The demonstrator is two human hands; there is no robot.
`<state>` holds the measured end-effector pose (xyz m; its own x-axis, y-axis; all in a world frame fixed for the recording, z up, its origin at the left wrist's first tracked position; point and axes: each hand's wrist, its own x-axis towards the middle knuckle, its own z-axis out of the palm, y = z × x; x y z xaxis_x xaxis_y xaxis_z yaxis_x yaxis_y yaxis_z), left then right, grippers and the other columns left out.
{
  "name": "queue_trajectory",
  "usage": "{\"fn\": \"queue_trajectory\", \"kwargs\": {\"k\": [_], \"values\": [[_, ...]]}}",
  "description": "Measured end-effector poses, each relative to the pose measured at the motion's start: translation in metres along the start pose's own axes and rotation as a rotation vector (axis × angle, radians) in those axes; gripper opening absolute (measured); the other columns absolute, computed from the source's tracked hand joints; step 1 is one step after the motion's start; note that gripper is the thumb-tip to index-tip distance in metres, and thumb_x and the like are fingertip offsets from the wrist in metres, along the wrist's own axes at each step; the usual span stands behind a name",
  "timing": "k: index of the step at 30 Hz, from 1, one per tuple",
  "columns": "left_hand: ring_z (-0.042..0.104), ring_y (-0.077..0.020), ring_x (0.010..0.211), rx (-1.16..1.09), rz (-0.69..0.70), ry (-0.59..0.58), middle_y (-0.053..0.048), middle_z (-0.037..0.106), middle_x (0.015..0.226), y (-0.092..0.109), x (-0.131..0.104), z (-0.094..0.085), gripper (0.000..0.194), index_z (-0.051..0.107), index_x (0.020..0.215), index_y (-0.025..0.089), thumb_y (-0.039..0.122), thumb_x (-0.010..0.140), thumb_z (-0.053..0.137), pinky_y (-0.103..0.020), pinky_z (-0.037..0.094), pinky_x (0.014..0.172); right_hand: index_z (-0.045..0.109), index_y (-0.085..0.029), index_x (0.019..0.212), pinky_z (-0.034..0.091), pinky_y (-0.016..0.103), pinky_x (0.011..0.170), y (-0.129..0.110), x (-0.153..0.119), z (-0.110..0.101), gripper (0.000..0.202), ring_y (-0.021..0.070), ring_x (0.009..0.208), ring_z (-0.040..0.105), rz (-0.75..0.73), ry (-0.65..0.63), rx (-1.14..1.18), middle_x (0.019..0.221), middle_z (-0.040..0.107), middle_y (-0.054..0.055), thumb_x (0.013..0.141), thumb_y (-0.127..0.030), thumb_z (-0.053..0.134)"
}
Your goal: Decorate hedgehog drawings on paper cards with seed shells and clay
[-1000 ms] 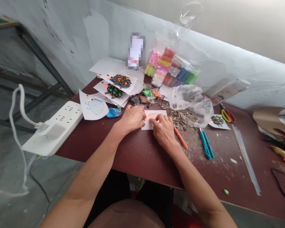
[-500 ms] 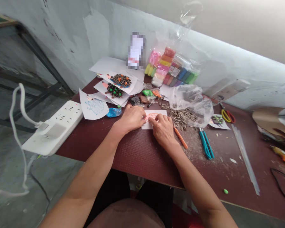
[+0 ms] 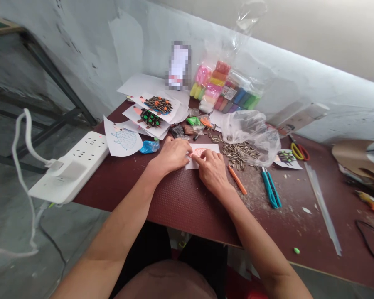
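Two bare hands meet over a small white card [image 3: 192,165] lying on the bench [image 3: 174,199], directly in front of the person. The left hand [image 3: 176,154] has its fingertips at the card's left edge. The right hand [image 3: 214,171] is partly curled, its index finger reaching to an orange drawing [image 3: 200,152] on the card. Whether either grip pinches something small cannot be told; the fingers hide it.

For careful work here, the left fingertips would best hold the card flat while the right presses lightly, straight down, keeping within the drawn outline so nothing smears or slides. The right wrist should keep clear of the loose things beside it.

Just right of the card lie striped seeds [image 3: 240,155], partly beneath a clear plastic bag [image 3: 252,131], and an orange pen-like stick [image 3: 237,180]. Farther right is a blue cutter [image 3: 270,190]. Left of the hands rests a paper with a blue drawing [image 3: 125,139]; behind it, seed-covered hedgehog pictures [image 3: 158,106] overlap on a pile.
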<state>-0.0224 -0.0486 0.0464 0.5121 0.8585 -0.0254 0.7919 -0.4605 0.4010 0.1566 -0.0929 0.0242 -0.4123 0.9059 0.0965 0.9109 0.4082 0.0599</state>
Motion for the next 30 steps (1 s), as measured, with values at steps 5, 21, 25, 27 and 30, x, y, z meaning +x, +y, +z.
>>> {"fn": "queue_trajectory", "kwargs": {"k": [5,21,25,27,30], "values": [[0.062,-0.0288,0.121,-0.003,0.006,0.007,-0.008,0.074,0.123,-0.002,0.0005,0.0012,0.023,0.077,0.105,0.022,0.018,0.087,0.064,-0.044,0.038,0.099,0.072,-0.025,0.123,0.026,0.035,0.084,0.001,-0.003,-0.0026,0.036,0.0232,0.094,0.045,-0.017,0.006,-0.004,0.106,0.061,0.01,0.1,-0.016,0.046],[0.064,-0.0292,0.117,0.007,-0.01,0.014,-0.008,0.075,0.118,-0.0012,0.0002,0.0014,0.021,0.075,0.103,0.02,0.018,0.086,0.063,-0.043,0.04,0.098,0.072,-0.024,0.123,0.028,0.035,0.084,0.0015,-0.0044,-0.0001,0.036,0.0224,0.094,0.047,0.005,0.029,0.024,0.107,0.062,0.01,0.1,-0.015,0.046],[0.063,-0.0293,0.119,0.024,-0.009,0.017,-0.008,0.074,0.12,-0.0015,0.0008,0.0019,0.021,0.075,0.104,0.021,0.02,0.087,0.064,-0.043,0.041,0.098,0.069,-0.027,0.13,0.028,0.035,0.084,-0.0003,-0.0041,-0.001,0.04,0.0226,0.095,0.047,0.004,0.036,0.037,0.11,0.062,0.01,0.098,-0.014,0.047],[0.063,-0.0299,0.12,0.023,-0.015,0.007,-0.009,0.074,0.121,-0.0008,0.0009,0.0014,0.021,0.076,0.106,0.021,0.02,0.088,0.064,-0.043,0.041,0.099,0.067,-0.028,0.133,0.028,0.035,0.084,-0.0017,-0.0026,-0.0011,0.043,0.023,0.096,0.048,0.0,0.023,0.043,0.11,0.062,0.01,0.098,-0.013,0.047],[0.062,-0.0304,0.122,0.012,-0.016,-0.004,-0.009,0.073,0.124,0.0004,0.0009,0.0003,0.024,0.076,0.109,0.02,0.018,0.088,0.064,-0.044,0.04,0.1,0.068,-0.028,0.131,0.028,0.035,0.085,-0.0029,-0.0004,-0.0013,0.042,0.0238,0.099,0.048,-0.008,-0.005,0.046,0.109,0.062,0.011,0.099,-0.014,0.046]]}}
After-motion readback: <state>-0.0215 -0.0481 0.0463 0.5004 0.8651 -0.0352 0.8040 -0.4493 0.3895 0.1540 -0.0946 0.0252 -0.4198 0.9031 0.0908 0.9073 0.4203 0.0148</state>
